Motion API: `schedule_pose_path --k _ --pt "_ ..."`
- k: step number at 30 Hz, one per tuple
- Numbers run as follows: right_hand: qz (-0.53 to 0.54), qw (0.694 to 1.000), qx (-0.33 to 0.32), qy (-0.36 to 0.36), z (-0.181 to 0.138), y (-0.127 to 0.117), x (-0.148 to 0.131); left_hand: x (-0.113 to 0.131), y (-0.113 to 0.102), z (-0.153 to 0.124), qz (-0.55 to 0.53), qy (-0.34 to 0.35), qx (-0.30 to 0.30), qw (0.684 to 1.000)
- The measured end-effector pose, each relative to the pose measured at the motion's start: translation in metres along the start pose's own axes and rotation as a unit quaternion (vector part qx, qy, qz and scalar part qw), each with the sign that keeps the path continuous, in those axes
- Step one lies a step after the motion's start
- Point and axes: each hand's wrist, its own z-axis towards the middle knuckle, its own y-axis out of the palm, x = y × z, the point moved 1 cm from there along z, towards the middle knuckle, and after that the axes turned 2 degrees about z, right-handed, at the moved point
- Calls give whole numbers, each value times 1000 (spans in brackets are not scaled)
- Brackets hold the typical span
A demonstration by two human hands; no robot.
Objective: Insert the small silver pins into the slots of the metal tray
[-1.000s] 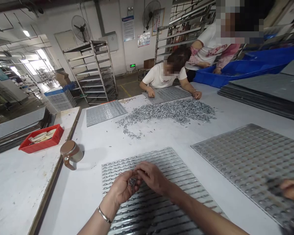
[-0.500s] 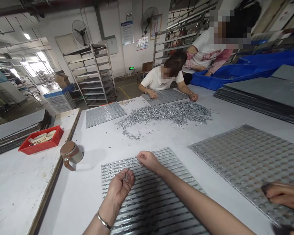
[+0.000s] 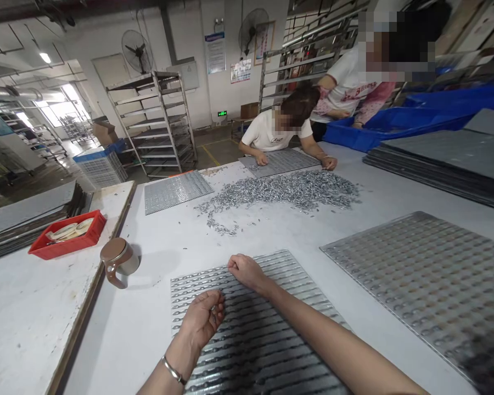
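Observation:
A ribbed grey tray (image 3: 271, 340) with rows of slots lies on the white table right in front of me. My left hand (image 3: 201, 321), a bangle on its wrist, hovers over the tray's near left part with fingers curled round a few small metal parts (image 3: 213, 310). My right hand (image 3: 243, 270) rests at the tray's far edge, fingers pinched together on the slots; what it holds is too small to name. A long heap of the same silvery metal parts (image 3: 280, 192) lies spread across the middle of the table, beyond the tray.
A brown lidded mug (image 3: 118, 259) stands left of my tray. A red bin (image 3: 68, 235) sits on the neighbouring table. More slotted trays (image 3: 420, 274) lie right and far left (image 3: 176, 189). Two people work at the far end by blue bins (image 3: 395, 120). Stacked grey trays (image 3: 440, 159) lie at right.
My hands were together over the tray picking at the parts; the right hand has since moved to the tray's far edge, the left stayed cupped. Another person's hand at lower right has withdrawn.

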Motion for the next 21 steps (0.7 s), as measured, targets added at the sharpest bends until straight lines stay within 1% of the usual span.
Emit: schedule_pose_path --k 2,4,6,8,9,11,13,15,17,19,21 --pt "9 1000 11 6 -4 -2 -2 2 3 -1 -5 8 1 1000" --pt "34 999 19 0 -15 -5 -7 5 8 -4 -16 -2 1 1000" --pt "72 997 20 -37 -32 -9 -16 8 13 -8 -32 -29 -5 999" --pt "98 990 6 -106 -50 -12 -28 10 18 -11 -51 -51 -20 997" --pt "95 985 -5 -144 -58 -14 -34 10 20 -12 -59 -57 -29 996" --pt "49 977 -28 -205 -70 -16 -44 8 24 -13 -64 -64 -42 995" --pt "-23 972 -45 -231 -76 -18 -52 4 27 -15 -50 -64 -51 995" --pt "-83 969 -57 -227 -79 -18 -55 1 29 -17 -21 -60 -58 996" --pt "-104 968 -70 -216 -79 -19 -55 -2 28 -19 7 -51 -69 996" --pt "-76 973 -83 -201 -78 -21 -50 -3 26 -20 26 -43 -81 996" --pt "-15 983 -79 -166 -73 -26 -41 -2 24 -19 36 -37 -81 995"
